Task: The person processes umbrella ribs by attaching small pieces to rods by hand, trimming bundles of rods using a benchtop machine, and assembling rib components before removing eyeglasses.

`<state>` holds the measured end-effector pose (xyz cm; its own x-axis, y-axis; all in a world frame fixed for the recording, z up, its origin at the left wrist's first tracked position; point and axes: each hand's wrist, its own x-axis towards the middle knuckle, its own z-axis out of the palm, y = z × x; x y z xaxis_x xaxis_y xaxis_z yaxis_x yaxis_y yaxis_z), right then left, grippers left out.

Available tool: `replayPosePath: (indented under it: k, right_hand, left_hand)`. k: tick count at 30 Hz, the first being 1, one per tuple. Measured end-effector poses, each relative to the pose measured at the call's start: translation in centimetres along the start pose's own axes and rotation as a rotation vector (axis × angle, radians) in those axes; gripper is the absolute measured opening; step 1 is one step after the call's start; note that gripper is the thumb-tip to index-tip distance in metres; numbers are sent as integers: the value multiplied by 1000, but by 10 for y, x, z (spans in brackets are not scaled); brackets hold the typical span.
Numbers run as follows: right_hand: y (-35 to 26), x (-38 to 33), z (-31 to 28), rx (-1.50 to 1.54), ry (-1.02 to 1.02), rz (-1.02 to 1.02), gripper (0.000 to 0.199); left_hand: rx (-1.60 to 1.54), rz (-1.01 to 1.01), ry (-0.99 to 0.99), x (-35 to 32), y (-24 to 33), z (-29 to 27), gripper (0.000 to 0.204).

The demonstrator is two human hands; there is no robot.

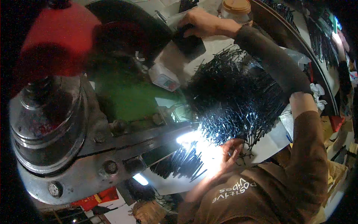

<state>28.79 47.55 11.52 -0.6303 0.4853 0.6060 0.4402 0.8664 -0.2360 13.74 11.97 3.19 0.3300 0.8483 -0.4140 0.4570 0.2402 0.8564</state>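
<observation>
My left hand (228,152) is at the near edge of a large heap of thin black strips (238,100), its fingers curled in. Strong lamp light washes out part of that hand, so what its fingers hold cannot be made out. My right hand (201,23) reaches across to the far side. Its fingers are bent down over a dark, box-like thing (189,45) whose kind I cannot tell. Nearer the machine, a flatter bunch of black strips (179,162) lies roughly side by side on the white table (274,143).
A heavy metal machine (71,149) with a red upper part (59,37) fills the left side. A lit lamp (184,138) juts toward the strips. Beyond are a small white device with a display (166,81) and an orange-lidded jar (236,9). Another person's hand (338,39) shows far right.
</observation>
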Motion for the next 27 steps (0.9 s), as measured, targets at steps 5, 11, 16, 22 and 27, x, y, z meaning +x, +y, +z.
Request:
replayPosePath:
  k: [5, 11, 16, 22, 27]
  right_hand:
    - [3, -6, 39, -37, 261, 128, 34]
    - [11, -22, 57, -67, 289, 274, 36]
    - [3, -36, 57, -109, 280, 398, 37]
    - [-15, -45, 66, -101, 117, 633, 59]
    - [-39, -39, 93, 29, 141, 746, 91]
  left_hand:
    - [-49, 20, 20, 0, -15, 0, 28]
    - [-30, 98, 19, -3, -10, -2, 26]
    - [-63, 92, 10, 0, 13, -8, 24]
    - [27, 117, 66, -2, -5, -1, 22]
    - [41, 138, 63, -2, -5, -4, 20]
